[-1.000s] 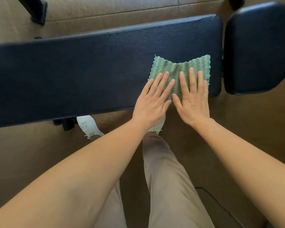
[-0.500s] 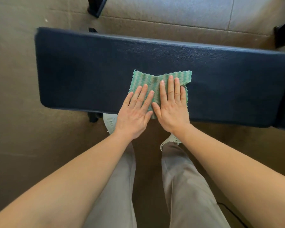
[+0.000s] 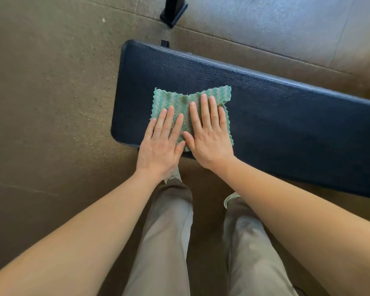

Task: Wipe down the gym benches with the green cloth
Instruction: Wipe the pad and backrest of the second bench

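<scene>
Seen from above, a person stands at a long gym bench [image 3: 286, 116] padded in dark navy, pebble-grained vinyl with rounded corners. Both hands lie flat, fingers straight and together, pressing a green cloth [image 3: 179, 101] onto the pad. The left hand [image 3: 160, 146] covers its near-left part and the right hand [image 3: 209, 142] sits just beside it, thumbs almost touching. Neither hand grips the cloth.

Within the last second the cloth and hands have slid along the pad, from its right end to near its left end. This sweep along the near strip looks almost finished, while the far strip probably still needs wiping.

The cloth is a thin, wavy-striped, fuzzy rectangle with zigzag edges, slightly wrinkled between the hands. Below are a speckled tan floor [image 3: 51, 103], beige trousers [image 3: 165, 231] and a black frame foot [image 3: 173, 11].
</scene>
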